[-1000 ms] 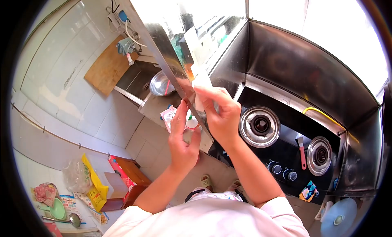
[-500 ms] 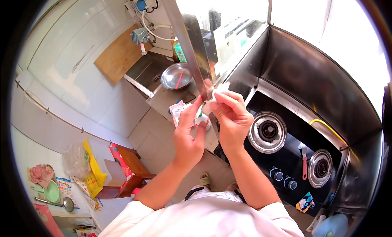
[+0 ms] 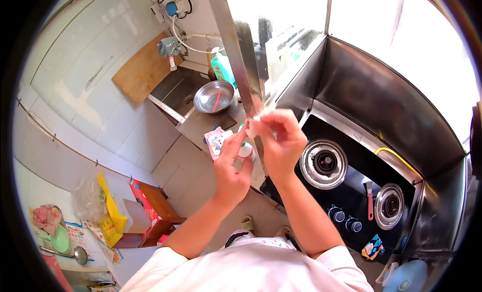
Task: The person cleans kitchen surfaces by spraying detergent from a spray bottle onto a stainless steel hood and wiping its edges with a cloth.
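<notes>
My right hand (image 3: 282, 146) is closed in a pinch on a small, soft white piece (image 3: 255, 126), perhaps tissue, beside the upright metal post (image 3: 235, 45). My left hand (image 3: 232, 169) is held up on the other side, thumb apart from its stretched fingers. Its index fingertip comes close to the white piece; whether they touch I cannot tell. Beyond the left hand, a pink and white packet (image 3: 215, 141) lies on the counter, and a white container (image 3: 246, 151) with a green top is partly covered by the fingers.
To the right is a black gas stove (image 3: 351, 184) with a red-handled brush (image 3: 370, 201) on it. A steel bowl (image 3: 205, 102) sits by the sink (image 3: 175, 91), near a green pump bottle (image 3: 223, 70). A glass panel (image 3: 291, 35) stands ahead.
The view has shifted slightly, showing more of the green pump bottle. My right hand has turned a little at the post, still pinching the white piece. The left hand has hardly moved.
</notes>
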Demonstrator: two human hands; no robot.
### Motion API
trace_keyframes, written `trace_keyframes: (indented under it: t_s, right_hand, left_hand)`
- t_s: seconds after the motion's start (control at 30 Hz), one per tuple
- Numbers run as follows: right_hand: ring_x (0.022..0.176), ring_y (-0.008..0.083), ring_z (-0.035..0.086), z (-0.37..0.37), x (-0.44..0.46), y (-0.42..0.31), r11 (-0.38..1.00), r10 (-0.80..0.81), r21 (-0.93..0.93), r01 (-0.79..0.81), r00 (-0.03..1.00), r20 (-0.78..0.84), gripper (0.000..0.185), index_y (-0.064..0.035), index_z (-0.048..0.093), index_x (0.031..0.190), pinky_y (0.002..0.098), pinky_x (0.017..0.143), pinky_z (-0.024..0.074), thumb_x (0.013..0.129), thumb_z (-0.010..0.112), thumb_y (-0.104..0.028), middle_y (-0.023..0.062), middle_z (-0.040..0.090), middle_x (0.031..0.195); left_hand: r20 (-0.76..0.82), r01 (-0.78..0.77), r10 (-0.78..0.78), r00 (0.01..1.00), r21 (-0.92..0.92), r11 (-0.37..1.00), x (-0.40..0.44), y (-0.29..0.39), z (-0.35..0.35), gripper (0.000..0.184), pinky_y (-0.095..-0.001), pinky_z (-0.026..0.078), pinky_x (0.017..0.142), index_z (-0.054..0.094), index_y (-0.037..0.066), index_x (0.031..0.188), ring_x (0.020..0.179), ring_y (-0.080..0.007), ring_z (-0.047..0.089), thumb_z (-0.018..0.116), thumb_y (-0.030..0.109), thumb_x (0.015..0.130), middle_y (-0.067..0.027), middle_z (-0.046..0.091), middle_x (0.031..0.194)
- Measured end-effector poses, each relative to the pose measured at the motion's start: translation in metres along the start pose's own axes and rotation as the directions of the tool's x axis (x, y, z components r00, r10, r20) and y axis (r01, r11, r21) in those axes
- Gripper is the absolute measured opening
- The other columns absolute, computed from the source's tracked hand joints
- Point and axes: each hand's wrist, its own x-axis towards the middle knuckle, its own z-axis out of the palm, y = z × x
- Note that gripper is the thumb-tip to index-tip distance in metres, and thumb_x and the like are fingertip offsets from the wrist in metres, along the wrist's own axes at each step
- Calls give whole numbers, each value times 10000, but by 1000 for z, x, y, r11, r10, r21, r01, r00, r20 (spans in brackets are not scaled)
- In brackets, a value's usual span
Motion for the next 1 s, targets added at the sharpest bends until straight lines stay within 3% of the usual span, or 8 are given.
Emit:
trace_keyframes:
  t_s: [0.07,0.23,0.27,0.47,0.53,0.63,0.73,1.0]
  right_hand:
    - [667,120,611,15,18,-16,993,-102,-61,100,995,-22,160,-12,614,834,238,613,489,730,709,65,56,590,801]
    - [639,179,609,4,6,-3,787,-455,-425,447,886,90,172,-21,597,822,268,574,498,719,720,42,94,590,840]
    - [635,180,609,3,-2,0,805,-426,-426,412,902,69,177,-18,592,820,267,575,504,719,722,47,94,589,841]
    - [637,179,618,18,14,-18,854,-415,-344,391,910,4,184,-18,619,841,260,582,510,715,736,47,92,597,855]
    - [639,177,619,18,16,-18,820,-475,-359,446,880,7,188,-24,633,839,263,576,506,705,747,42,86,604,841]
    - [658,194,618,-3,-8,4,799,-447,-432,417,894,36,177,-28,625,795,272,586,498,696,755,37,88,610,815]
    - [669,208,609,-3,-11,7,790,-421,-471,392,906,47,180,-27,611,757,277,591,489,685,762,38,102,609,804]
    - [600,176,575,14,7,-8,738,-523,-478,476,852,41,221,-18,562,707,250,530,457,669,771,44,89,590,770]
  left_hand:
    - [74,-62,66,995,-54,997,0,-9,-4,546,-315,333,1044,447,-48,1350,1244,-194,457,501,-52,807,-143,516,1324]
    - [63,-14,17,998,-47,999,2,1,-2,611,-314,379,990,457,-15,1355,1162,-216,505,480,-58,746,-141,555,1224]
    - [58,-3,3,998,2,1000,2,3,-2,654,-315,429,931,473,17,1355,1070,-234,557,461,-56,705,-137,590,1126]
    - [49,-73,72,996,12,997,1,-1,-4,649,-301,424,936,480,11,1346,1095,-228,544,468,-45,700,-137,579,1173]
    - [115,69,-52,992,-153,986,1,6,-6,612,-333,324,1062,406,-58,1374,1291,-225,417,508,-14,772,-162,480,1359]
    - [148,127,-106,983,-137,982,3,3,-9,588,-328,332,1054,395,-77,1371,1285,-218,417,538,28,810,-159,467,1364]
    - [69,53,-46,997,-97,994,4,6,-2,642,-305,382,995,474,-7,1344,1155,-211,520,463,-35,703,-145,573,1224]
    - [41,-4,10,999,-148,989,5,5,-3,640,-309,373,1008,470,-29,1338,1179,-206,510,455,-52,699,-137,561,1244]
